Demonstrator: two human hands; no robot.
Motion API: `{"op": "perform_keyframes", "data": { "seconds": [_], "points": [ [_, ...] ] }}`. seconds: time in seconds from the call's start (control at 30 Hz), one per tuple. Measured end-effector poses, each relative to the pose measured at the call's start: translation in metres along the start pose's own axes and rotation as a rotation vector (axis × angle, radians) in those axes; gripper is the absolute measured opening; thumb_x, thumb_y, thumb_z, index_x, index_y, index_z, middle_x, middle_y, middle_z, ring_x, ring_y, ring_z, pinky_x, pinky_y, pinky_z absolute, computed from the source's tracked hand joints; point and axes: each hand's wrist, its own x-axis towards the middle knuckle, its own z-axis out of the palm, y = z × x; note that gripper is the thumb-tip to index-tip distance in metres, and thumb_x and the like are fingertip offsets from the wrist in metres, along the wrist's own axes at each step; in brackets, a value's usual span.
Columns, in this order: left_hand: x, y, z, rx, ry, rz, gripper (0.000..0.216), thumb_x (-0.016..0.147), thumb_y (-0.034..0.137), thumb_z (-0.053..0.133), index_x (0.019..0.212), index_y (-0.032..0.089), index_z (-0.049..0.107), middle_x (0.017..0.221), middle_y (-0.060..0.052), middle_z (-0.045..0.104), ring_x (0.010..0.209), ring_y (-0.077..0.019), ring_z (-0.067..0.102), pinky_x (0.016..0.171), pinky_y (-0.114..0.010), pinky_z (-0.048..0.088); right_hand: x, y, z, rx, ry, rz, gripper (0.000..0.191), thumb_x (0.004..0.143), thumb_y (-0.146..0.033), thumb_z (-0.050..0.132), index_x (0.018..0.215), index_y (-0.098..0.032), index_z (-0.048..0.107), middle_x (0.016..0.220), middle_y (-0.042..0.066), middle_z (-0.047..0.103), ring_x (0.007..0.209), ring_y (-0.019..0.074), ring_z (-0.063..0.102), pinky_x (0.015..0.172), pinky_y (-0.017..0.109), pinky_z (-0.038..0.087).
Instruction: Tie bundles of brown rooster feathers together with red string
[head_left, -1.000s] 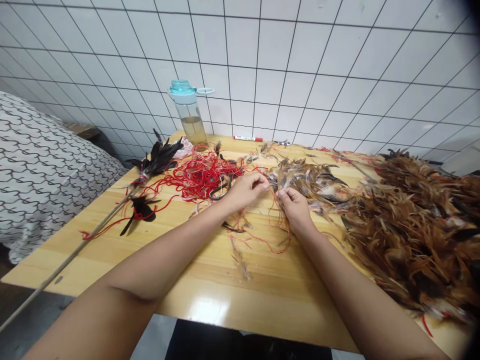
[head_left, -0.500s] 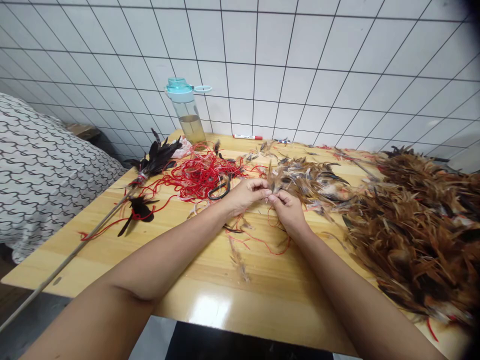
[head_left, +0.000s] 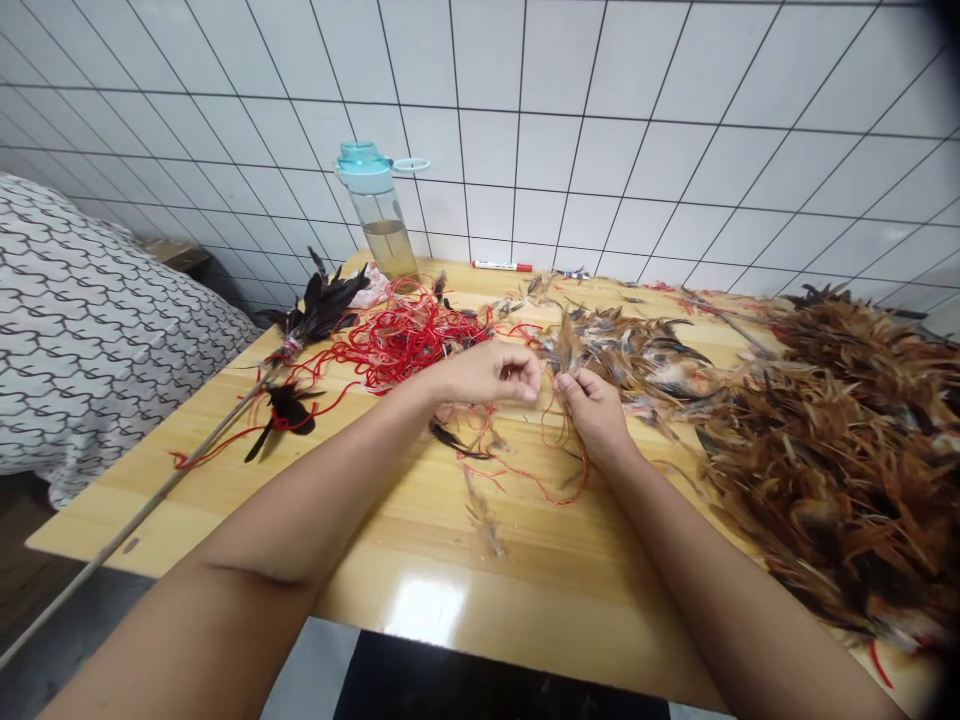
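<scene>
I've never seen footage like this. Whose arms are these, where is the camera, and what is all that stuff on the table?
There is no machine here. A person wears a camera on the head, looking forward and down, so both arms are that person's own. This one view shows a wooden table against a tiled wall. On it lie a string tangle, a big brown feather pile at the right, a stick with black feathers tied on, a bottle and a marker. The right hand pinches a small feather bunch, with red string trailing below. The left hand is curled shut beside it; whether it grips the string is hard to tell.
</scene>
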Motion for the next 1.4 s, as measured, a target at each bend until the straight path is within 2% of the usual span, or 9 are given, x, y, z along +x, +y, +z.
{"op": "perform_keyframes", "data": {
  "seconds": [0.1,0.2,0.33,0.47,0.6,0.73,1.1,1.23,1.4],
  "points": [
    [-0.010,0.004,-0.011,0.106,-0.357,-0.066,0.019,0.068,0.022,0.069,0.086,0.017,0.065,0.071,0.002,0.059,0.065,-0.0087,0.052,0.061,-0.018,0.038,0.000,-0.001,-0.002,-0.026,0.030,0.013,0.023,0.080,-0.036,0.052,0.070,-0.018,0.062,0.062,-0.001,0.054,0.060,0.0127,0.046,0.059,0.025,0.037],
    [-0.012,-0.004,-0.006,0.228,-0.418,-0.094,0.024,0.060,0.018,0.073,0.083,0.019,0.066,0.067,0.005,0.056,0.061,-0.0082,0.050,0.058,-0.017,0.036,-0.001,-0.002,-0.003,-0.099,0.030,-0.051,0.023,0.081,-0.035,0.051,0.070,-0.018,0.063,0.065,0.000,0.057,0.064,0.0139,0.049,0.062,0.026,0.039],
    [-0.007,-0.018,0.008,0.336,-0.374,-0.011,0.015,0.060,0.012,0.071,0.072,0.020,0.065,0.067,0.005,0.056,0.063,-0.0090,0.050,0.062,-0.019,0.037,-0.003,-0.005,-0.001,-0.231,0.002,-0.173,0.022,0.082,-0.031,0.050,0.068,-0.020,0.063,0.066,0.001,0.056,0.067,0.0151,0.052,0.066,0.028,0.041],
    [-0.003,-0.019,0.010,0.377,-0.339,0.097,0.008,0.069,0.011,0.062,0.069,0.018,0.063,0.072,0.001,0.059,0.071,-0.0109,0.053,0.068,-0.020,0.038,-0.004,-0.006,0.000,-0.298,-0.028,-0.276,0.022,0.084,-0.029,0.050,0.067,-0.021,0.061,0.066,0.001,0.056,0.068,0.0156,0.053,0.067,0.028,0.041],
    [-0.002,-0.014,0.003,0.432,-0.142,0.022,0.009,0.077,0.015,0.053,0.081,0.016,0.061,0.077,0.000,0.062,0.072,-0.0113,0.054,0.067,-0.020,0.038,-0.006,-0.006,0.001,-0.343,-0.063,-0.317,0.023,0.085,-0.029,0.051,0.067,-0.021,0.062,0.066,0.001,0.054,0.066,0.0154,0.052,0.064,0.027,0.039],
    [-0.001,-0.011,-0.001,0.544,0.041,-0.034,0.012,0.081,0.022,0.051,0.085,0.015,0.061,0.078,-0.002,0.064,0.071,-0.0125,0.054,0.064,-0.021,0.036,-0.006,-0.004,0.003,-0.372,-0.060,-0.310,0.021,0.084,-0.029,0.053,0.068,-0.022,0.064,0.067,0.001,0.055,0.066,0.0157,0.053,0.063,0.028,0.039],
    [0.003,-0.001,0.015,0.853,0.109,0.043,0.018,0.085,0.026,0.050,0.077,0.014,0.060,0.076,-0.007,0.063,0.072,-0.0171,0.057,0.066,-0.026,0.039,-0.005,0.000,0.003,-0.368,-0.143,-0.210,0.025,0.080,-0.031,0.058,0.057,-0.020,0.059,0.060,0.000,0.051,0.060,0.0139,0.048,0.058,0.026,0.035],
    [0.005,-0.004,0.018,0.827,0.159,0.066,0.016,0.086,0.026,0.049,0.079,0.014,0.059,0.077,-0.006,0.063,0.074,-0.0167,0.056,0.067,-0.026,0.040,-0.004,-0.003,0.003,-0.298,-0.122,-0.140,0.021,0.076,-0.031,0.059,0.058,-0.020,0.058,0.062,0.000,0.054,0.064,0.0149,0.050,0.061,0.027,0.037],
    [0.008,-0.020,0.011,0.701,0.328,0.090,0.010,0.082,0.017,0.051,0.083,0.016,0.061,0.083,-0.004,0.064,0.080,-0.0150,0.057,0.072,-0.025,0.041,-0.001,-0.006,-0.001,-0.206,-0.012,-0.070,0.019,0.076,-0.030,0.054,0.061,-0.020,0.057,0.061,-0.001,0.054,0.062,0.0143,0.048,0.062,0.027,0.037]
  ]
}}
